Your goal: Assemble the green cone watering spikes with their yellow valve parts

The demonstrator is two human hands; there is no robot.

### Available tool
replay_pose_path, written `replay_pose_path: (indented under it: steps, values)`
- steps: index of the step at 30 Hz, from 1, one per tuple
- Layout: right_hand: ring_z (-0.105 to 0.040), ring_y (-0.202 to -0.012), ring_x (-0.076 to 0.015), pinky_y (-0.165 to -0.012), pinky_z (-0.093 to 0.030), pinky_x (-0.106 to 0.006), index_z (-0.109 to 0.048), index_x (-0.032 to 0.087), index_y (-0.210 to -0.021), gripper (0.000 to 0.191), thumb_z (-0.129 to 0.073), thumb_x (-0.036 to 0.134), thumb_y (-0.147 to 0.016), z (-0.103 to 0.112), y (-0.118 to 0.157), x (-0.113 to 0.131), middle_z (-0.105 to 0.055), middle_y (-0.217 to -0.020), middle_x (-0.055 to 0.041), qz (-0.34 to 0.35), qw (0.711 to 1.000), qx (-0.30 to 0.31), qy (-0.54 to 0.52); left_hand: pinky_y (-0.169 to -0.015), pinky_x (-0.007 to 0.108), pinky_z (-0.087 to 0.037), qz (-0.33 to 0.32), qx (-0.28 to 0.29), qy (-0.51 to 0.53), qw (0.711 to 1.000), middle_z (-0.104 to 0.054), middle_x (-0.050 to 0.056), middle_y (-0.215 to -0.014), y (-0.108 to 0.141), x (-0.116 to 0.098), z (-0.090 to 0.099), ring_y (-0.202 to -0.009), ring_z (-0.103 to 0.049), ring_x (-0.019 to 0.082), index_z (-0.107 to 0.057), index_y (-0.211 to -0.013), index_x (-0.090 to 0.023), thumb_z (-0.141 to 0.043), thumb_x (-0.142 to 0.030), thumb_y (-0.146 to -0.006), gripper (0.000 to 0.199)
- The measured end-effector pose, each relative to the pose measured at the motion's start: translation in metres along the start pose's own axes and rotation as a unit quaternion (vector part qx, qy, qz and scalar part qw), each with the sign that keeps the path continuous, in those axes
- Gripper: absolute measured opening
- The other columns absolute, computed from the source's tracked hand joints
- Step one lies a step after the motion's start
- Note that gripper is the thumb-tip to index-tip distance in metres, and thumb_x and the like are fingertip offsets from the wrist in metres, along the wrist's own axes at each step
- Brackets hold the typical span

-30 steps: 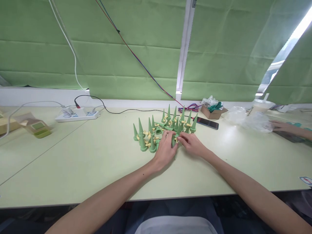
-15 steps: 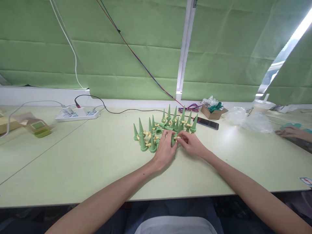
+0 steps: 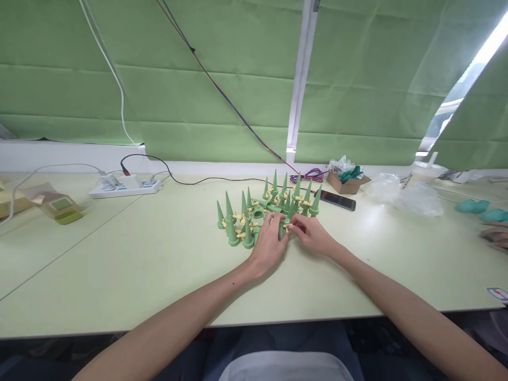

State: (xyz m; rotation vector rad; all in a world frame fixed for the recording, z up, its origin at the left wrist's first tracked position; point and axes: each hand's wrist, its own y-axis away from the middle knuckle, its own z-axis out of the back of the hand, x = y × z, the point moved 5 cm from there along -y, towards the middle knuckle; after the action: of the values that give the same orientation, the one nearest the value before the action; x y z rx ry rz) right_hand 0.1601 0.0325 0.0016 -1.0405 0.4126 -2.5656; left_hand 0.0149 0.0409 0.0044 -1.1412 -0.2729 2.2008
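My left hand (image 3: pixel 270 244) is closed around a green plant watering spike (image 3: pixel 281 230), partly hidden by the fingers. The thumb and forefinger of my right hand (image 3: pixel 311 233) pinch a small yellow valve (image 3: pixel 288 228) at that spike's side. Around and behind both hands stand several more green watering spikes (image 3: pixel 233 233), points up, with yellow valves on their sides. A few green tubes lie among them, and one shows its round open end (image 3: pixel 258 212).
Right of the spikes lie a phone (image 3: pixel 336 200) on a cable and a cardboard box (image 3: pixel 346 185). Farther right are a plastic bag (image 3: pixel 420 201), a drink cup (image 3: pixel 424 172), teal objects (image 3: pixel 472 206) and another person's blurred hand (image 3: pixel 495 235). A power strip (image 3: pixel 125 188) lies back left.
My hands stay almost in place at the spike and valve. At the right edge, the other person's hand has drawn back with the dark object beneath it, uncovering the teal objects.
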Motion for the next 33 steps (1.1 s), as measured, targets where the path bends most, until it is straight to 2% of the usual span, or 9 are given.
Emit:
replay_pose_path:
  steps: [5, 13, 19, 28, 33]
  values:
    - [-0.045, -0.054, -0.0137, -0.057, -0.032, -0.027, -0.049, 0.021, -0.077, 0.024, -0.047, 0.034, -0.097, 0.0005, -0.0004, -0.0001, -0.056, -0.062, 0.0022, -0.001, 1.0, 0.002, 0.006, -0.076, 0.034, -0.05, -0.001, 0.005, 0.002, 1.0, -0.052, 0.009, -0.122, 0.0004, 0.0004, -0.0006, -0.091, -0.06, 0.02, -0.049, -0.118, -0.022, -0.051, -0.019, -0.092, 0.026]
    - [-0.038, -0.052, -0.0131, -0.057, -0.028, -0.028, -0.038, 0.021, -0.066, 0.033, -0.041, 0.033, -0.097, 0.001, -0.0006, 0.0027, -0.042, -0.057, 0.0034, 0.011, 0.999, -0.003, 0.033, -0.078, 0.035, -0.051, -0.007, 0.009, 0.011, 1.0, -0.053, 0.009, -0.12, 0.0, -0.0031, 0.0001, -0.096, -0.059, 0.021, -0.049, -0.116, -0.021, -0.051, -0.017, -0.091, 0.025]
    - [-0.034, -0.051, -0.0124, -0.057, -0.027, -0.028, -0.033, 0.021, -0.064, 0.038, -0.038, 0.036, -0.099, 0.0005, -0.0012, 0.003, -0.038, -0.055, 0.0039, 0.012, 0.999, -0.003, 0.039, -0.08, 0.035, -0.051, -0.008, 0.012, 0.015, 1.0, -0.052, 0.009, -0.12, 0.0002, -0.0038, -0.0004, -0.099, -0.058, 0.022, -0.05, -0.115, -0.02, -0.051, -0.017, -0.091, 0.025]
    - [-0.038, -0.052, -0.0119, -0.056, -0.029, -0.027, -0.041, 0.02, -0.065, 0.038, -0.042, 0.037, -0.099, 0.0004, -0.0014, 0.0016, -0.045, -0.056, 0.0034, 0.001, 0.999, -0.025, 0.036, -0.081, 0.035, -0.05, -0.002, 0.008, 0.013, 1.0, -0.051, 0.009, -0.121, -0.001, -0.0017, -0.0002, -0.098, -0.058, 0.021, -0.049, -0.116, -0.02, -0.05, -0.017, -0.091, 0.025]
    - [-0.043, -0.052, -0.0128, -0.057, -0.032, -0.027, -0.057, 0.02, -0.085, 0.023, -0.048, 0.037, -0.097, 0.0017, -0.0012, 0.0022, -0.05, -0.057, 0.0045, -0.008, 1.0, -0.025, 0.017, -0.077, 0.033, -0.05, 0.009, 0.004, 0.013, 1.0, -0.051, 0.009, -0.12, -0.0009, 0.0002, -0.0011, -0.093, -0.059, 0.02, -0.05, -0.116, -0.02, -0.05, -0.019, -0.092, 0.024]
